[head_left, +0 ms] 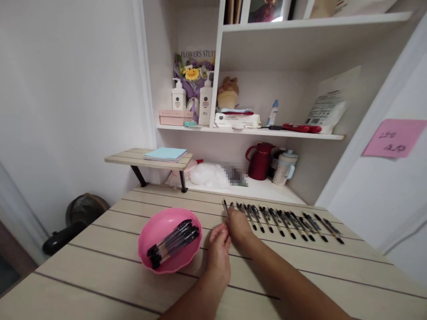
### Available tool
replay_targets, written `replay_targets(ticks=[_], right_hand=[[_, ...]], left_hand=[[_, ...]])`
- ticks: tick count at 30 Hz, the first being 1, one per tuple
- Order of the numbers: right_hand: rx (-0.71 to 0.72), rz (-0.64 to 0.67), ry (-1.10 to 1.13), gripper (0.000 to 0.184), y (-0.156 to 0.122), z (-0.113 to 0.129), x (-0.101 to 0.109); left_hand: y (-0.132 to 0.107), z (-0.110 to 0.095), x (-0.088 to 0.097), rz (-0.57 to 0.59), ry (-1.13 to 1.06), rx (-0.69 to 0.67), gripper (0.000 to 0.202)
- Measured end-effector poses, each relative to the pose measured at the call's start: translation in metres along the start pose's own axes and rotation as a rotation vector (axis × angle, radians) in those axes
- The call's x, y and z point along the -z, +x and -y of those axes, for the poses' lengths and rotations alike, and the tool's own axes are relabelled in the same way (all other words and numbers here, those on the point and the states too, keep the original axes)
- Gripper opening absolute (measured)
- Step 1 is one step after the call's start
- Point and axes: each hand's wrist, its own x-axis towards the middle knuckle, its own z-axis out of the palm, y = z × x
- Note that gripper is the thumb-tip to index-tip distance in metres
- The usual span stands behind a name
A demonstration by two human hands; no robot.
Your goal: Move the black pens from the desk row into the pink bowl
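My right hand [239, 226] is closed around a black pen [225, 206], whose upper end sticks out beyond the fingers, at the left end of a row of black pens [283, 222] on the table. My left hand [218, 246] is just below and left of it, its fingers curled together and meeting the right hand. Anything between the left fingers is hidden. To the left, a pink bowl [143, 249] with a wavy rim holds several more clear-barrelled pens [175, 242] with black caps, lying side by side.
The slatted wooden table [110, 271] runs up to a white shelf unit [283, 26]. A small raised stand [123, 156] bears blue paper [167, 154]. Behind stand a red jug [260, 161] and a pale cup [285, 168]. A pink note [393, 138] sticks to the right wall.
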Motion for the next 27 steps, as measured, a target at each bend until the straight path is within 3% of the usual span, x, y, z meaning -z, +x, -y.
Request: replay_targets(ticks=[5,27], right_hand=[[-0.022,-0.014,-0.043,0.031,0.0085,0.0012,-0.005],[-0.029,-0.011,-0.056,0.026,0.0032,-0.007,-0.0056]], left_hand=[[0.0013,0.0012,0.0007,0.009,0.038,0.005,0.02],[0.001,0.0035,-0.0009,0.031,0.033,-0.005,0.018]])
